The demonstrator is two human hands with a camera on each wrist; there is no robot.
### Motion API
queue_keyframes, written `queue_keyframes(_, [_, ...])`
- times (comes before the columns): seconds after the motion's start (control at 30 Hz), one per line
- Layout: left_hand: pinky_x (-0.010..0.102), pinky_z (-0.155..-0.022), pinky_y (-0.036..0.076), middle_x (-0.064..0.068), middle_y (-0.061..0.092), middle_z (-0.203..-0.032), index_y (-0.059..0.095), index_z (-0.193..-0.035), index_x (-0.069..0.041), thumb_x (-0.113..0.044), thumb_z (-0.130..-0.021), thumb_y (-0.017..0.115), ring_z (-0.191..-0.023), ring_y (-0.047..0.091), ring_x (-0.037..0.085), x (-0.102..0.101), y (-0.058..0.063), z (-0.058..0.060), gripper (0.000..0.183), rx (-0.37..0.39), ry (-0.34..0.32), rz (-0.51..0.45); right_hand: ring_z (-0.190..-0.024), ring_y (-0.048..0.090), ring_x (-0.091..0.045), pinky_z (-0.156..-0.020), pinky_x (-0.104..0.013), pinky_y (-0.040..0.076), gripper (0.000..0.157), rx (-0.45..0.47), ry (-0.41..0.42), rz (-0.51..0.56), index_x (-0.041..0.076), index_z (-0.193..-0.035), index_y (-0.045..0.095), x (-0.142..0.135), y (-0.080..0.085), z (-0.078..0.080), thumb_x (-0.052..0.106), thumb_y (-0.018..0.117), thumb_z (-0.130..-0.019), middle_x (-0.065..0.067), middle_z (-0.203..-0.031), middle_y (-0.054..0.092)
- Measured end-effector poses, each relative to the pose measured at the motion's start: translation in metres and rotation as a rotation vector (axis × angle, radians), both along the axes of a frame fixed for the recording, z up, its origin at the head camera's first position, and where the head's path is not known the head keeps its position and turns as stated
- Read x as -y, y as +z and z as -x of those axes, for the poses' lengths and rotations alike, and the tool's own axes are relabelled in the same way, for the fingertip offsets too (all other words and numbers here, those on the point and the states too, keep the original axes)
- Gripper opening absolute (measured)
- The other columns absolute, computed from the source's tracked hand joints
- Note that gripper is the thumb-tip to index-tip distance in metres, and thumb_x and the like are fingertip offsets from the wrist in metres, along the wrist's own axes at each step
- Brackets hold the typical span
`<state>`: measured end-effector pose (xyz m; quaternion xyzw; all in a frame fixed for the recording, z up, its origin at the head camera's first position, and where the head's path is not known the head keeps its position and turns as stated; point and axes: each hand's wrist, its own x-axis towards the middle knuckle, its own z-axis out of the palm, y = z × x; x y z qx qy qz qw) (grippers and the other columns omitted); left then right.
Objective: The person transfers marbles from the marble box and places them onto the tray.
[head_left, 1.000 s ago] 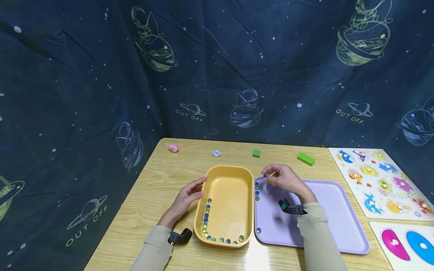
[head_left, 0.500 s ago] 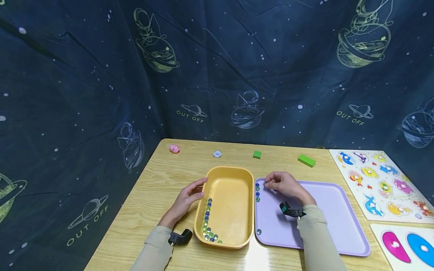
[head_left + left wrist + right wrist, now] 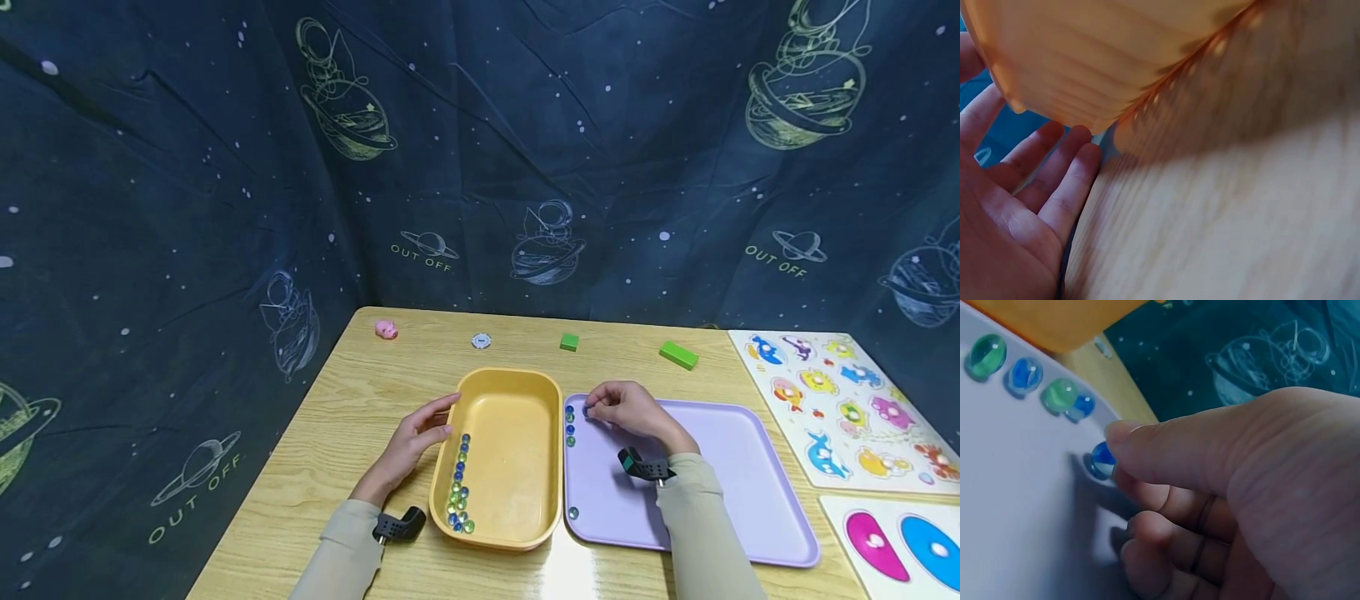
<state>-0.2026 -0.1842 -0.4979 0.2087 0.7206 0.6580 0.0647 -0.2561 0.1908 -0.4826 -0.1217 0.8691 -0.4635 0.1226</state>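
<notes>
Closest in, 2 beige sleeves (image 3: 705,525) reach over the pale wooden table (image 3: 330,417), a black device (image 3: 399,523) at each wrist. Near on the right sits a white board (image 3: 900,575) with magenta and blue rounded shapes. And here's the lilac rectangular plastic tray (image 3: 720,492), with 1 dark greenish glass marble (image 3: 573,513) at its front left corner. Just to its left, the yellow-orange rounded plastic tub (image 3: 517,450): blue and green glass marbles (image 3: 459,477) line its left side and bunch at the front left corner. The left hand (image 3: 405,442) is at the tub's left side, fingers extended against it, thumb and forefinger apart, the last fingers close together. Over to the right hand (image 3: 630,408), above the tray's far left part: thumb and finger pinch 1 blue-and-clear glass marble (image 3: 1102,461), the other fingers curled beneath! Whether that marble touches the tray, I cannot tell. Beside it, 4 blue and green glass marbles (image 3: 570,429) string along the tray's left edge. Farther right, a white board with colourful sea-animal pieces (image 3: 817,381). Along the back: a pink toy pig (image 3: 386,330), a pale round chip (image 3: 481,341), a small green block (image 3: 569,342), a longer green block (image 3: 678,355). Behind everything hangs a dark blue space-print curtain (image 3: 465,150).
</notes>
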Motion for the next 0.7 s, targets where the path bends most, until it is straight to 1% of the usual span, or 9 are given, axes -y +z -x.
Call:
queue_keyframes(0.07, [0.027,-0.089,0.043,0.020,0.038,-0.137,0.041,-0.135,-0.006,-0.014,-0.090,0.055,-0.117,0.044,0.037,0.000,0.000,0.000,0.048,0.003,0.008,0.005,-0.060,0.051,-0.017,-0.050,-0.026,0.043,0.015,-0.004,-0.003,0.000,0.008,-0.094,0.065,0.001,0.005,-0.001,0.015,0.066,-0.082,-0.006,-0.076,0.060])
queue_keyframes(0.13, [0.027,-0.089,0.043,0.018,0.039,-0.137,0.042,-0.135,-0.008,-0.015,-0.089,0.056,-0.117,0.045,0.035,0.000,0.001,-0.001,0.048,0.012,0.017,0.010,-0.062,0.054,-0.022,-0.052,-0.030,0.045,0.017,-0.032,0.004,0.007,0.006,-0.096,0.064,0.003,0.012,-0.002,0.017,0.065,-0.083,-0.009,-0.079,0.061])
queue_keyframes(0.27, [0.027,-0.089,0.043,0.016,0.039,-0.138,0.042,-0.135,-0.010,-0.017,-0.089,0.056,-0.118,0.044,0.034,-0.001,0.002,-0.001,0.048,0.025,0.024,0.012,-0.072,0.055,-0.032,-0.058,-0.037,0.049,0.021,-0.085,0.003,0.035,0.009,-0.099,0.064,0.011,0.035,-0.009,0.024,0.064,-0.084,-0.011,-0.087,0.062])
queue_keyframes(0.37, [0.027,-0.090,0.043,0.015,0.039,-0.138,0.043,-0.135,-0.011,-0.016,-0.089,0.056,-0.118,0.044,0.034,-0.001,0.003,-0.001,0.048,0.028,0.025,0.012,-0.077,0.055,-0.037,-0.064,-0.043,0.049,0.024,-0.105,0.029,0.070,0.010,-0.101,0.064,0.021,0.053,-0.016,0.028,0.063,-0.085,-0.007,-0.090,0.062])
queue_keyframes(0.4, [0.027,-0.090,0.043,0.015,0.039,-0.138,0.042,-0.135,-0.011,-0.016,-0.089,0.056,-0.118,0.044,0.034,-0.001,0.002,-0.001,0.047,0.027,0.024,0.014,-0.077,0.055,-0.036,-0.065,-0.045,0.049,0.024,-0.113,0.043,0.086,0.010,-0.101,0.064,0.026,0.058,-0.019,0.028,0.063,-0.085,-0.006,-0.091,0.062])
queue_keyframes(0.5, [0.026,-0.090,0.042,0.015,0.039,-0.138,0.043,-0.135,-0.011,-0.016,-0.090,0.055,-0.118,0.044,0.034,0.000,0.002,-0.001,0.047,0.031,0.022,0.013,-0.076,0.055,-0.036,-0.063,-0.043,0.050,0.020,-0.131,0.108,0.123,0.012,-0.098,0.065,0.043,0.066,-0.025,0.027,0.063,-0.086,-0.007,-0.089,0.062])
queue_keyframes(0.6, [0.027,-0.090,0.042,0.014,0.040,-0.137,0.043,-0.134,-0.011,-0.016,-0.090,0.056,-0.118,0.044,0.034,0.000,0.001,0.000,0.047,0.034,0.025,0.011,-0.073,0.055,-0.031,-0.059,-0.038,0.050,0.014,-0.138,0.193,0.140,0.016,-0.095,0.065,0.065,0.066,-0.030,0.027,0.062,-0.086,-0.010,-0.088,0.062])
queue_keyframes(0.63, [0.027,-0.090,0.042,0.014,0.040,-0.137,0.043,-0.134,-0.011,-0.017,-0.090,0.056,-0.118,0.044,0.033,-0.001,0.001,0.000,0.047,0.035,0.029,0.010,-0.072,0.055,-0.030,-0.058,-0.035,0.049,0.013,-0.134,0.223,0.135,0.018,-0.095,0.064,0.072,0.065,-0.031,0.027,0.061,-0.086,-0.010,-0.087,0.062])
queue_keyframes(0.7, [0.028,-0.090,0.043,0.013,0.041,-0.137,0.043,-0.134,-0.012,-0.017,-0.089,0.056,-0.118,0.045,0.032,-0.001,0.001,0.000,0.047,0.035,0.035,0.011,-0.067,0.055,-0.024,-0.056,-0.033,0.048,0.013,-0.134,0.276,0.110,0.017,-0.094,0.065,0.089,0.064,-0.034,0.027,0.061,-0.087,-0.007,-0.085,0.062])
